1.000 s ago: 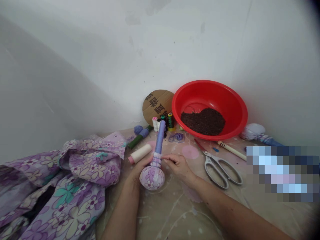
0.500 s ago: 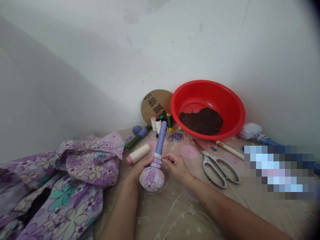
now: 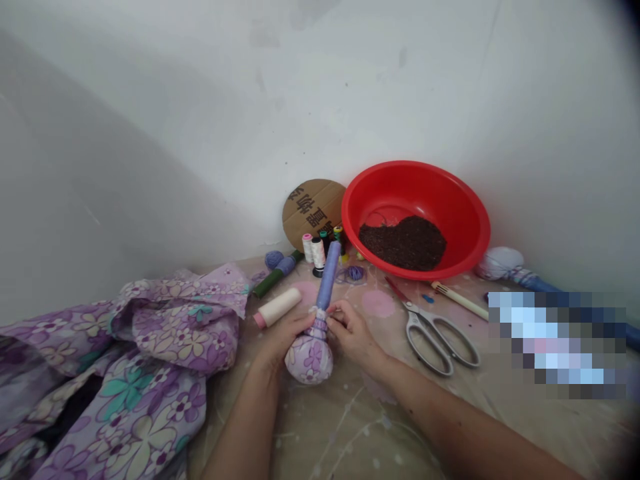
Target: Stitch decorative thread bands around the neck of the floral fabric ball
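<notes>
A cloth-headed mallet (image 3: 311, 363) is between my hands, its round floral head toward me and its purple-wrapped handle pointing away. Several rounds of light cord circle the gathered cloth at the neck. My left hand (image 3: 280, 341) grips the neck from the left, thumb laid along the binding. On the other side, my right hand (image 3: 351, 331) is closed in a pinch against the neck; any thread end between its fingertips is too small to make out. A large cream thread spool (image 3: 278, 307) lies just beyond my left hand.
Grey-handled scissors (image 3: 433, 333) and a cream-coloured stick-like tool (image 3: 461, 301) lie to the right. A red basin (image 3: 467, 213) with dark grains stands behind, beside a cardboard disc (image 3: 310, 207) and small thread spools (image 3: 318, 255). Floral cloth (image 3: 150, 373) is heaped left. Another cloth-headed mallet (image 3: 500, 262) lies far right.
The mallet has turned slightly, its handle tip and head shifting a little to the right. Both hands stay at the neck, the right hand's fingers slightly repositioned.
</notes>
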Motion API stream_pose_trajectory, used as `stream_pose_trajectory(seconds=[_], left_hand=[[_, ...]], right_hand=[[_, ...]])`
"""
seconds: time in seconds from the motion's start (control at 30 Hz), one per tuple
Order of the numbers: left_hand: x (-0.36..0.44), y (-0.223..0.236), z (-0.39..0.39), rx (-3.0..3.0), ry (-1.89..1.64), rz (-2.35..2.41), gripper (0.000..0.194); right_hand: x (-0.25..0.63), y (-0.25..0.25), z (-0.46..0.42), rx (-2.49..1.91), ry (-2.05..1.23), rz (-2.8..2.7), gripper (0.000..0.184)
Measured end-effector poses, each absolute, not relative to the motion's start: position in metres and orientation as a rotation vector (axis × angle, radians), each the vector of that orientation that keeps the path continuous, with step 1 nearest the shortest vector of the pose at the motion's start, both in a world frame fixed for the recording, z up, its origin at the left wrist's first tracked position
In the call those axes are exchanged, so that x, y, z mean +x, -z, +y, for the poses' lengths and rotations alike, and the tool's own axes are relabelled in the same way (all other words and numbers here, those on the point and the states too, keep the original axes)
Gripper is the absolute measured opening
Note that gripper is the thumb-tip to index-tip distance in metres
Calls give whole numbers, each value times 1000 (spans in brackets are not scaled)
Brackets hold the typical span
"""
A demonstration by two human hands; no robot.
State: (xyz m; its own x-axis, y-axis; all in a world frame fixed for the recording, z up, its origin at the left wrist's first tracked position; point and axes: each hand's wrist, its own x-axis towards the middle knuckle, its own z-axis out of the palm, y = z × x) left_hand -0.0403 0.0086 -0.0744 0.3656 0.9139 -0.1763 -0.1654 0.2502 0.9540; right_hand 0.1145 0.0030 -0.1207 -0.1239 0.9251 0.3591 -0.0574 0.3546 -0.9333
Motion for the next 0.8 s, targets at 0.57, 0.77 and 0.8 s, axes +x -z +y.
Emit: stream_pose_trajectory(seconds=[0.57,0.77,0.8], left_hand=[[-37,70,3,1018,-912,902,29],[-32,68,0,1054,-950,963,28],[-31,67,-1,1058,-970,997,26]], right_hand=[[134,90,-5,-926,51,-1943,18],[131,93,0,-921,96,-1999,25],[131,94,1,-930,119,-2008,27]])
